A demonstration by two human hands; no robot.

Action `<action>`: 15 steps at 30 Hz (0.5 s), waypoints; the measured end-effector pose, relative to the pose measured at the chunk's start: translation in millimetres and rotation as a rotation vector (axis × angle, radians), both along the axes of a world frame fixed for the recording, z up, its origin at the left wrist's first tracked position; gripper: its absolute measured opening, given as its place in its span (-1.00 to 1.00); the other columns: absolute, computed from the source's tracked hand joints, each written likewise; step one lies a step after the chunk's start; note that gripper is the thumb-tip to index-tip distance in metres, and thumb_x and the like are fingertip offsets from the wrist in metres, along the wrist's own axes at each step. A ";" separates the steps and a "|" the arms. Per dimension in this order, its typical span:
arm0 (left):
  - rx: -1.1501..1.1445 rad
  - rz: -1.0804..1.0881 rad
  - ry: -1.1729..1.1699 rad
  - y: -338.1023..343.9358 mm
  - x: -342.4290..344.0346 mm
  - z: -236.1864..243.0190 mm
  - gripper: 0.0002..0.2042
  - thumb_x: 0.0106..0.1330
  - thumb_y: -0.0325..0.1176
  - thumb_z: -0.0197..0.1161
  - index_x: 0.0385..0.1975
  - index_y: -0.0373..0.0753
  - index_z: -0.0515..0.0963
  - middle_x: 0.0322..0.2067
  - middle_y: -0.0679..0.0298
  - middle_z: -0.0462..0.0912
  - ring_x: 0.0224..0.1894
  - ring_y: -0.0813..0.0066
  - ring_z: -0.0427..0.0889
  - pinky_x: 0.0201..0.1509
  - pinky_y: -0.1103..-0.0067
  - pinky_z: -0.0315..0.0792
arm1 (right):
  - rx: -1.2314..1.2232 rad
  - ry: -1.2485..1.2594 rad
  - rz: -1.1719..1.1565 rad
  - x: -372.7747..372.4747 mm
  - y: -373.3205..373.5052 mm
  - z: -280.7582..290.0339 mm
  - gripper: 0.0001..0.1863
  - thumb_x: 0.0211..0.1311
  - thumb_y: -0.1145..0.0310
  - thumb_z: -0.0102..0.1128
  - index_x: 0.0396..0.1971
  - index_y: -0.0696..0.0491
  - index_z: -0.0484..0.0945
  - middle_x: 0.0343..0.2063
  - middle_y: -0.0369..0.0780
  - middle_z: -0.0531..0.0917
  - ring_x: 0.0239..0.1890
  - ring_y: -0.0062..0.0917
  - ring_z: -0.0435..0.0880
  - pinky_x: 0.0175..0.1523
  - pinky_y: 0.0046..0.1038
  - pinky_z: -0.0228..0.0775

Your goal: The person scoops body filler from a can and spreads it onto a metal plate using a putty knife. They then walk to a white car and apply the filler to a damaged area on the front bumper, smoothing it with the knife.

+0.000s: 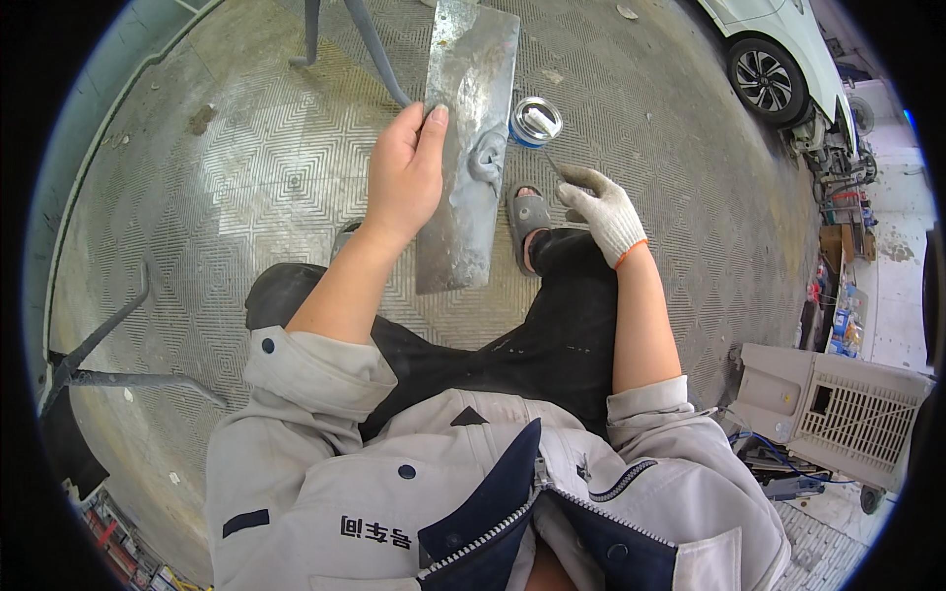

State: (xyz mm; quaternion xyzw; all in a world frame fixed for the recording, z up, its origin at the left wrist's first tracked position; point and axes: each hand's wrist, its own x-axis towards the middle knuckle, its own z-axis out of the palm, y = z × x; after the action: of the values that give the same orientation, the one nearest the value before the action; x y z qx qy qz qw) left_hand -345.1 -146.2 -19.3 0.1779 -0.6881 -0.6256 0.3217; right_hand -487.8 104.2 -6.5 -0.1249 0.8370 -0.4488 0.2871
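Two grips are clamped, my left hand on a metal plate, right hand on a thin blade; over-tilting could shed the grey paste.

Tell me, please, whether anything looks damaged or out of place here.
Yes: the car at upper right looks partly stripped, with bare parts showing beyond its wheel where bodywork would usually cover them. Also, the right hand wears a glove, while the left hand, holding the board, is bare.
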 end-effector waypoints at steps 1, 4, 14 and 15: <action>0.006 -0.001 0.002 0.2 0.0 0.2 -0.60 0.72 -0.18 0.17 -0.43 -0.24 0.37 -0.60 0.45 0.28 -0.50 0.67 0.22 -0.42 0.49 0.18 | 0.001 0.003 0.004 -0.2 0.0 0.0 -0.42 0.40 0.21 0.48 0.34 0.14 0.65 0.14 -0.17 0.78 0.05 -0.50 0.73 0.18 -0.43 0.60; -0.022 0.003 -0.003 0.0 0.2 0.5 -0.60 0.72 -0.18 0.17 -0.43 -0.23 0.37 -0.60 0.46 0.29 -0.50 0.68 0.22 -0.43 0.49 0.18 | 0.021 -0.001 0.015 -0.5 -0.5 0.5 -0.46 0.44 0.20 0.41 0.34 0.10 0.66 0.16 -0.17 0.75 0.11 -0.48 0.73 0.21 -0.36 0.62; -0.010 0.002 0.024 0.5 -0.8 -0.5 -0.61 0.72 -0.20 0.17 -0.43 -0.24 0.36 -0.61 0.45 0.27 -0.50 0.68 0.20 -0.43 0.49 0.17 | 0.031 -0.005 0.023 2.0 -1.1 5.8 -0.44 0.44 0.17 0.40 0.34 0.11 0.65 0.16 -0.17 0.74 0.12 -0.48 0.72 0.22 -0.37 0.62; -0.011 0.002 0.028 0.5 -0.6 -0.4 -0.61 0.72 -0.20 0.16 -0.43 -0.24 0.36 -0.61 0.45 0.27 -0.50 0.68 0.20 -0.43 0.49 0.16 | 0.033 -0.002 0.025 1.7 -1.2 5.6 -0.44 0.45 0.17 0.40 0.34 0.11 0.65 0.16 -0.17 0.74 0.12 -0.48 0.72 0.22 -0.37 0.62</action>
State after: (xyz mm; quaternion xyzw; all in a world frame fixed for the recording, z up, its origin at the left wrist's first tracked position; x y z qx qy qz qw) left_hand -345.7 -145.6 -19.7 0.1680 -0.6868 -0.6238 0.3331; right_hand -486.1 103.0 -0.9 -0.1300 0.8424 -0.4314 0.2955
